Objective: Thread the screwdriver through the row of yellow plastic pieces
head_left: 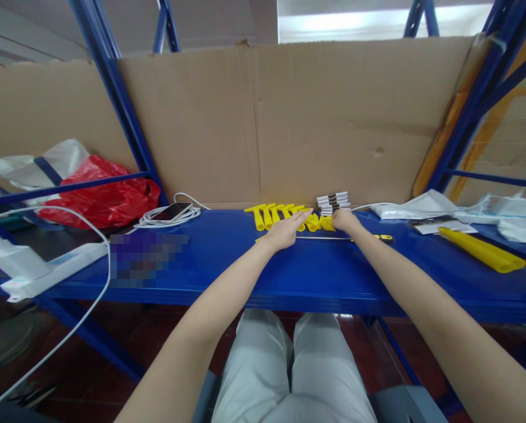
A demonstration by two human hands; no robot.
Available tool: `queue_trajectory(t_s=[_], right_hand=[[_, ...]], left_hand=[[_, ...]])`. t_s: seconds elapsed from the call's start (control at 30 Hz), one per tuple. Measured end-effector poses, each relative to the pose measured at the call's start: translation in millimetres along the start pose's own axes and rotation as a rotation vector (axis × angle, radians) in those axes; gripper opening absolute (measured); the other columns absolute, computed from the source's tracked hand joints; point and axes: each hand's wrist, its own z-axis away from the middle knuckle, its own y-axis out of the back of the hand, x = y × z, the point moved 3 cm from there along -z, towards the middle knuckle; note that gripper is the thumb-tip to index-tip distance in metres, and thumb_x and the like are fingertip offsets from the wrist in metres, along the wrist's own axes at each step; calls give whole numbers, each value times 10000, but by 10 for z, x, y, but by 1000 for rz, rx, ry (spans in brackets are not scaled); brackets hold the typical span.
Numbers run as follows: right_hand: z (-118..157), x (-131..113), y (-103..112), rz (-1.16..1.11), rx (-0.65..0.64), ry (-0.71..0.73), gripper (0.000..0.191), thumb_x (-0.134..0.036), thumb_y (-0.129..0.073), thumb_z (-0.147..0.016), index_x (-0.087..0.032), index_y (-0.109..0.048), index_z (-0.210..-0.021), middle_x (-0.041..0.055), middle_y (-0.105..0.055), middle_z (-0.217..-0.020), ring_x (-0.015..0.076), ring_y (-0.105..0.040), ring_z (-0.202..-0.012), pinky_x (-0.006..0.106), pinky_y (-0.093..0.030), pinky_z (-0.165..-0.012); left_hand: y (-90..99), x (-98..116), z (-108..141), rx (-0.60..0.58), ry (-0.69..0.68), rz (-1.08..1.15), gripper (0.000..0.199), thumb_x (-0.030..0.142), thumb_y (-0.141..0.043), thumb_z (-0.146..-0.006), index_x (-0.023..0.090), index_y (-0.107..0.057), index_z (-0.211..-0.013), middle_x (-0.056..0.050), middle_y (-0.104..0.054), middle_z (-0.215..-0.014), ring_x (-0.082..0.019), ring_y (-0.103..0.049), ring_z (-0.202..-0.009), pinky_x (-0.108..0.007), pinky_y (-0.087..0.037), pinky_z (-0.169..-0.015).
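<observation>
A row of yellow plastic T-shaped pieces point(268, 217) lies along the back of the blue table. My left hand point(285, 231) rests over the row's middle, palm down, its fingers stretched out together toward the right. At the row's right end is my right hand point(344, 220), fingers curled beside the last yellow pieces; what they hold, if anything, is hidden. Just behind that hand sits a small stack of white sticks with dark bands point(332, 202). A thin tool with a yellow-and-black handle point(384, 238) lies in front of the row, its long shaft passing left beneath my right wrist.
Cardboard point(333, 117) walls off the table's back between blue posts. On the left are a red plastic bag point(108, 191), coiled white cable point(166, 217), a phone and a power strip point(69, 264). A yellow tapered piece point(483, 249) and white plastic packaging point(421, 205) lie right.
</observation>
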Motion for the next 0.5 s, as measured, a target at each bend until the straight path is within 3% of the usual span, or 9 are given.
queue_trajectory(t_s=[0.1, 0.33, 0.43, 0.5], right_hand=[[61, -34, -34, 127, -53, 56, 394, -188, -545, -852, -115, -731, -1192, 230, -713, -1232, 335, -669, -1186, 428, -534, -956], [154, -86, -4, 151, -113, 104, 373, -176, -524, -879, -169, -748, -1177, 170, -731, -1226, 307, -664, -1191, 398, -519, -967], [197, -91, 80, 112, -26, 117, 351, -154, -506, -901, -165, -746, -1157, 175, -714, -1262, 315, -648, -1212, 421, -495, -1004], [233, -119, 138, -67, 17, 156, 330, -173, -488, -942, -147, -727, -1167, 176, -742, -1191, 283, -686, -1134, 381, -518, -967]], left_hand=[[8, 15, 2, 7, -2, 8, 872, -4, -376, -870, 304, -103, -1639, -71, -349, -1652, -235, -481, -1421, -389, -485, -1083], [-17, 4, -2, 15, -19, 1, 882, 2, -381, -867, 297, -78, -1641, -89, -351, -1649, -246, -461, -1441, -417, -460, -1118], [-50, -30, -14, 19, -29, 21, 866, 19, -382, -873, 271, -68, -1640, -107, -326, -1658, -241, -443, -1455, -423, -444, -1137], [-73, -52, -26, 20, -38, 42, 856, 32, -395, -875, 251, -73, -1637, -122, -307, -1663, -235, -415, -1473, -428, -426, -1151]])
